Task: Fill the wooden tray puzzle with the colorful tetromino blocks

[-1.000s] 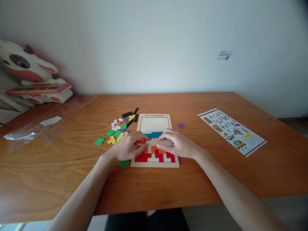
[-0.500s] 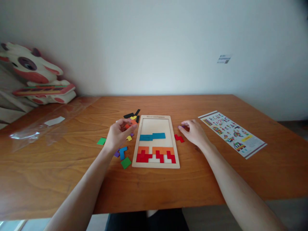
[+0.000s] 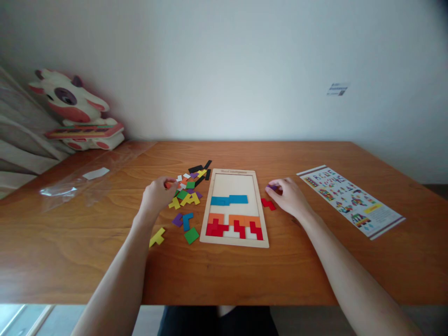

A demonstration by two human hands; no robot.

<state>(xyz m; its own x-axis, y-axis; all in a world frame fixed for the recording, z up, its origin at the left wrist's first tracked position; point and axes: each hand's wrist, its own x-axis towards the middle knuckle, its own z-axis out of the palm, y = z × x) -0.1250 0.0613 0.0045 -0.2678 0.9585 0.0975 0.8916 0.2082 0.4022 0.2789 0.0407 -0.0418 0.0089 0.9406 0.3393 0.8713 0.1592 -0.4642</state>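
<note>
My left hand (image 3: 158,197) is closed at the left edge of a heap of loose puzzle pieces, an orange puzzle piece (image 3: 169,185) pinched in its fingertips. My right hand (image 3: 287,195) rests right of the wooden puzzle board (image 3: 235,243), its fingers closed on a purple puzzle piece (image 3: 273,187) that they partly cover. Just below those fingers lies a red zigzag piece (image 3: 268,204) on the table. Inside the board, blue pieces (image 3: 229,200) cross the middle, with orange pieces (image 3: 245,220) and red pieces (image 3: 217,228) along the lower end.
Beside the board's left edge lie yellow pieces (image 3: 190,199), a green square (image 3: 191,235), a blue piece (image 3: 186,221) and black strips (image 3: 196,169). A printed sheet (image 3: 353,200) is at the right. Clear plastic wrapping (image 3: 66,189) and a cow-shaped toy keyboard (image 3: 84,130) stand left.
My left hand has moved left, away from the board, uncovering more of the heap, with the orange piece still in it. My right hand stays beside the board. The view has shifted slightly.
</note>
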